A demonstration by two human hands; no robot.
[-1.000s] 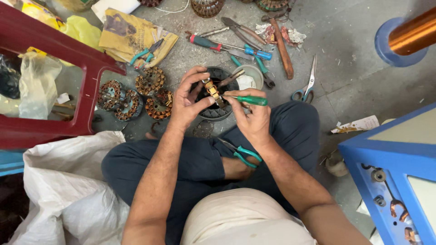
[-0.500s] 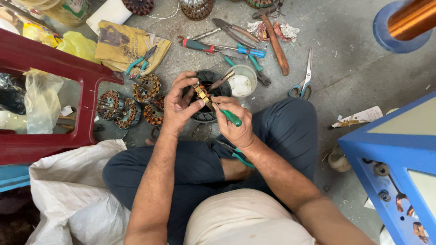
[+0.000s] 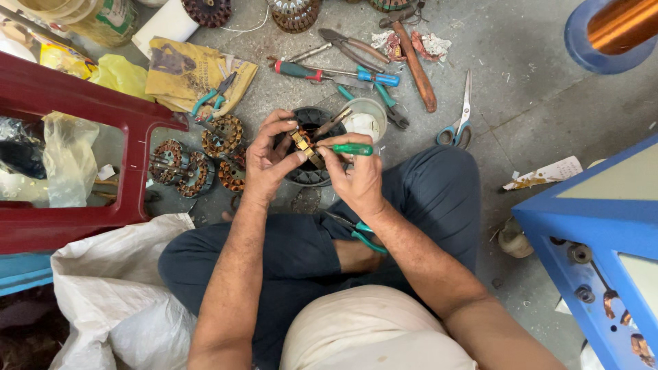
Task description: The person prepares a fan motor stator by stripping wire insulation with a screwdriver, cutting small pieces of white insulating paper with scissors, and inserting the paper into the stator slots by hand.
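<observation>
Two hands: both are working together over one small part, close above the person's crossed legs on the grey floor (image 3: 534, 116).
Left hand (image 3: 269, 159): it is curling around a small brass-coloured part (image 3: 302, 143), fingers closed on it from the left and thumb pressing from below; the part is sitting up at the fingertips, not in the palm.
Right hand (image 3: 356, 179): it is pinching a green-handled screwdriver (image 3: 351, 149), thumb and forefinger shut tight on the handle.
Screwdriver axis: the handle is lying nearly level, running right to left, and the tip is pointing toward the brass-coloured part; whether the tip is touching it I cannot tell, since the fingers are covering that spot.
Key relation: the part is lying just left of the right hand's grip, in line with the tool's long axis, and the left hand is the nearer one, already holding it.
Beneath the hands: a round black motor housing (image 3: 314, 173) is resting on the floor, partly hidden by the fingers.
Left of the hands: several copper-wound coils (image 3: 224, 135) are lying beside a dark red plastic stool (image 3: 82, 109).
Far edge of the floor: pliers, a blue-handled screwdriver (image 3: 373, 77), a wooden-handled tool and scissors (image 3: 460, 116) are lying scattered.
On the lap: green-handled pliers (image 3: 361, 233) are resting against the right forearm.
Right side: a blue metal machine (image 3: 596, 240) is standing close by.
</observation>
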